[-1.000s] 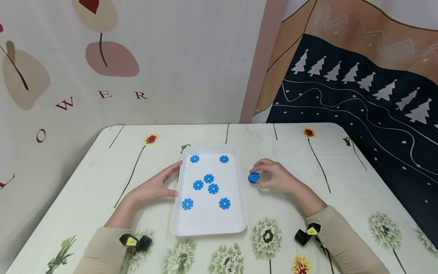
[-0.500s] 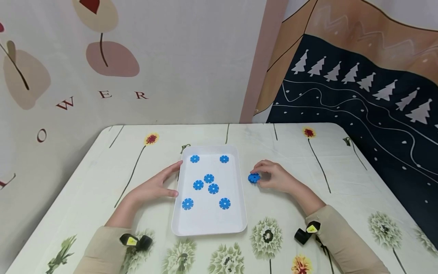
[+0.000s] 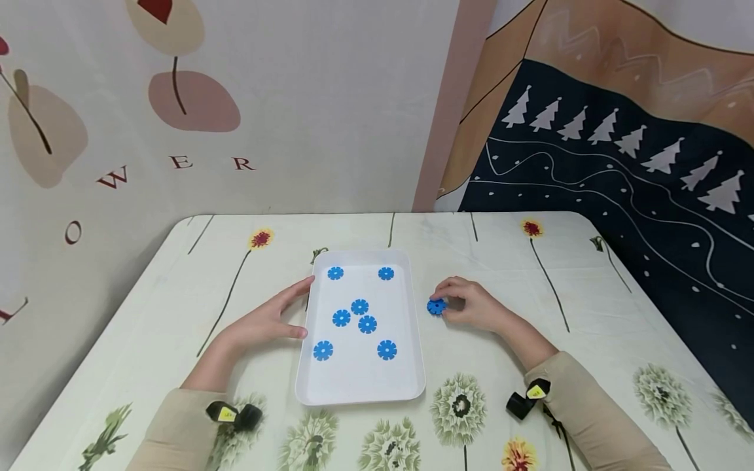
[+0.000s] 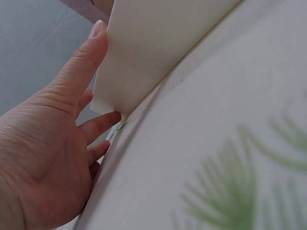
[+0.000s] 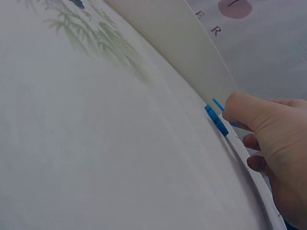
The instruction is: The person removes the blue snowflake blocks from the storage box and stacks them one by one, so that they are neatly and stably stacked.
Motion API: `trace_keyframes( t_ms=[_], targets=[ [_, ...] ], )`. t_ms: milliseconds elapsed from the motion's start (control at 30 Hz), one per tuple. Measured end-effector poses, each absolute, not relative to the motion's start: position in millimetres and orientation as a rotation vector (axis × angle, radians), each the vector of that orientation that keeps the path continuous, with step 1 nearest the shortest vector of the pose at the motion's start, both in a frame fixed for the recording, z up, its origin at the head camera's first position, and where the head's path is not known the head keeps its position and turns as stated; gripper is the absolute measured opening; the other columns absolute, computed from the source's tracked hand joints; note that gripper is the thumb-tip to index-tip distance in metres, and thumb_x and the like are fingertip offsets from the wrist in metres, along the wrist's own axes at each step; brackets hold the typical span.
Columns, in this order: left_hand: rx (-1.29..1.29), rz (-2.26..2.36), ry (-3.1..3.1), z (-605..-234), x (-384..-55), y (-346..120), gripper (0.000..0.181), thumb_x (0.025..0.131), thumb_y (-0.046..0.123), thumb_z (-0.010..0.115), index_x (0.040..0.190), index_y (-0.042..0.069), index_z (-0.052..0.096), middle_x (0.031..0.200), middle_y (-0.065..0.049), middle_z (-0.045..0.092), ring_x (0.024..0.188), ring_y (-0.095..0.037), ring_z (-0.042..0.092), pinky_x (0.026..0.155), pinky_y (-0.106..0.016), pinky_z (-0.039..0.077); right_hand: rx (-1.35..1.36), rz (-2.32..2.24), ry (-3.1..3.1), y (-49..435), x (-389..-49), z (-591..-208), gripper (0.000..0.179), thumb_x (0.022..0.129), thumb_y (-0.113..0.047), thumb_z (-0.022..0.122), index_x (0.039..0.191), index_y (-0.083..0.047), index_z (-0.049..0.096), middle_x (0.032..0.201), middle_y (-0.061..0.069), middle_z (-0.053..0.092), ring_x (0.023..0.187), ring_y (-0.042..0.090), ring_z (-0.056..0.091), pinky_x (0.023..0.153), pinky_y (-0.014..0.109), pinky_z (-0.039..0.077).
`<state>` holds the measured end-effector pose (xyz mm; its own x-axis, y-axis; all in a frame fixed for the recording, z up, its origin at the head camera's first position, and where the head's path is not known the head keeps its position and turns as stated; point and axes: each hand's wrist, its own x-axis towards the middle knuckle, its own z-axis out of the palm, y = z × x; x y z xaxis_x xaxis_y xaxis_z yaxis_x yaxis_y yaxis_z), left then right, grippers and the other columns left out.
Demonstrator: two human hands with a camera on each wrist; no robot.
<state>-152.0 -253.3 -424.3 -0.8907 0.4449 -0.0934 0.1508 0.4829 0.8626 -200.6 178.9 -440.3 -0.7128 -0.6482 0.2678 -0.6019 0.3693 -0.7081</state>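
Note:
A shallow white tray [image 3: 353,383] lies on the table with several blue notched discs, one of them [image 3: 368,324] near its middle. My left hand [image 3: 265,320] rests against the tray's left side, thumb and fingers extended; the left wrist view has the thumb at the rim of the tray wall [image 4: 148,52]. Just right of the tray, my right hand [image 3: 474,306] pinches a thin blue notched disc [image 5: 218,104] between thumb and fingers. Close below it, a thicker blue notched piece [image 5: 216,120] sits on the tabletop. In the head view they overlap as one blue shape [image 3: 436,307].
A flower-print cloth [image 3: 577,379] covers the table. Behind the far table edge hang a pale printed backdrop [image 3: 330,131] and a dark one with trees [image 3: 589,170]. Inside the tray, discs lie near the corners, with a cluster of 3 in the middle.
My right hand has come down very slightly toward the near side, staying beside the tray with the blue disc. The left hand, tray and discs inside have kept their places.

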Motion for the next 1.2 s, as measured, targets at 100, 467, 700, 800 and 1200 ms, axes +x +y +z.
trace_keyframes(
  t_ms=[100,467,700,800,1200],
  targets=[
    [0.506,1.369,2.427,-424.6,-152.1,-253.5,0.100,0.073,0.024,0.084,0.153,0.017,0.023,0.156,-0.012,0.023,0.143,-0.034,0.012,0.108,-0.062,0.008,-1.170,-1.280,2.551,178.9,-200.9,-440.8,0.028,0.078,0.006,0.069,0.105,-0.004,0.072,0.109,0.005,0.062,0.099,0.020,0.056,0.082,0.032,0.049],
    [0.488,1.357,2.436,-422.4,-151.1,-252.3,0.101,0.073,0.025,0.084,0.153,0.017,0.023,0.155,-0.013,0.023,0.143,-0.035,0.012,0.107,-0.063,0.009,-1.155,-1.258,2.546,179.0,-202.7,-444.1,0.027,0.080,0.006,0.068,0.106,-0.002,0.072,0.110,0.006,0.061,0.100,0.020,0.056,0.084,0.030,0.050],
    [0.492,1.348,2.441,-421.6,-150.5,-252.0,0.101,0.074,0.025,0.084,0.153,0.017,0.023,0.155,-0.013,0.023,0.142,-0.036,0.012,0.108,-0.063,0.009,-1.209,-1.282,2.532,179.4,-202.8,-445.6,0.026,0.081,0.006,0.069,0.106,-0.001,0.071,0.109,0.008,0.062,0.100,0.023,0.057,0.084,0.029,0.050],
    [0.495,1.348,2.441,-421.7,-150.7,-251.9,0.100,0.073,0.025,0.084,0.153,0.017,0.023,0.155,-0.014,0.023,0.142,-0.035,0.012,0.108,-0.063,0.009,-1.206,-1.277,2.537,179.7,-203.5,-446.4,0.026,0.080,0.006,0.069,0.105,-0.001,0.071,0.109,0.007,0.062,0.100,0.021,0.057,0.084,0.027,0.050],
    [0.505,1.351,2.441,-422.9,-151.1,-252.2,0.101,0.073,0.024,0.084,0.153,0.017,0.023,0.155,-0.013,0.023,0.143,-0.035,0.013,0.108,-0.063,0.008,-1.176,-1.288,2.558,179.0,-201.7,-441.3,0.030,0.079,0.005,0.071,0.107,-0.004,0.071,0.112,0.006,0.063,0.105,0.023,0.056,0.089,0.035,0.047]
  ],
)
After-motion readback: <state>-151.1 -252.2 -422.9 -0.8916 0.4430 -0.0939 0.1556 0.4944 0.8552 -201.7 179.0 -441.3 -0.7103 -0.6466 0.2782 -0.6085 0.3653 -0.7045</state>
